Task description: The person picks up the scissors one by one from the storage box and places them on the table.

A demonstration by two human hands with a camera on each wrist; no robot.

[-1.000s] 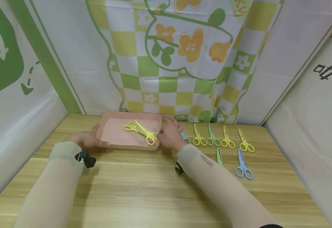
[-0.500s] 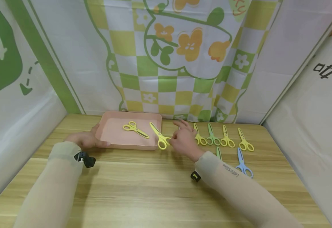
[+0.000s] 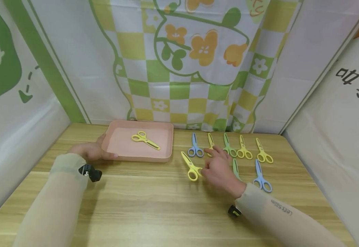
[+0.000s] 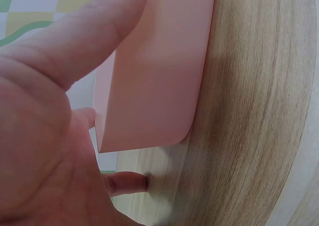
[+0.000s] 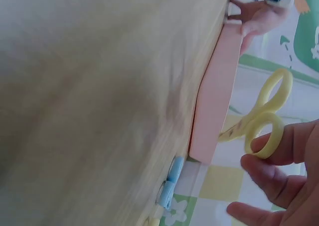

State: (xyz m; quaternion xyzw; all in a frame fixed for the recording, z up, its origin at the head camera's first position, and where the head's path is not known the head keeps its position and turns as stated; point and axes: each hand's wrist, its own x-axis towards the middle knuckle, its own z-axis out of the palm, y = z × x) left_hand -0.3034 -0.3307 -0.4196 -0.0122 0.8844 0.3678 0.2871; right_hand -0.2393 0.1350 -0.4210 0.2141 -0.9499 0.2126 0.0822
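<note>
My right hand (image 3: 220,169) pinches a pair of yellow scissors (image 3: 188,162) by one handle loop, the blades pointing up and left, to the right of the pink tray (image 3: 142,159). In the right wrist view the thumb and a finger meet at the scissors' loop (image 5: 265,149). My left hand (image 3: 91,151) rests at the tray's left end, thumb along the front wall and fingers spread at the side. The left wrist view shows the thumb (image 4: 94,34) straight over the tray wall (image 4: 154,86). Another pair of yellow scissors (image 3: 145,140) lies in the tray.
A back row of scissors stands on the wooden table (image 3: 154,209): blue scissors (image 3: 195,145), green scissors (image 3: 227,145) and several yellow ones (image 3: 262,151). In front lie more green scissors (image 3: 235,166) and blue scissors (image 3: 261,176). A checked curtain (image 3: 182,89) hangs behind.
My right hand has lifted one pair of yellow scissors out of the tray and carried it right and toward me. The left hand stays at the tray.
</note>
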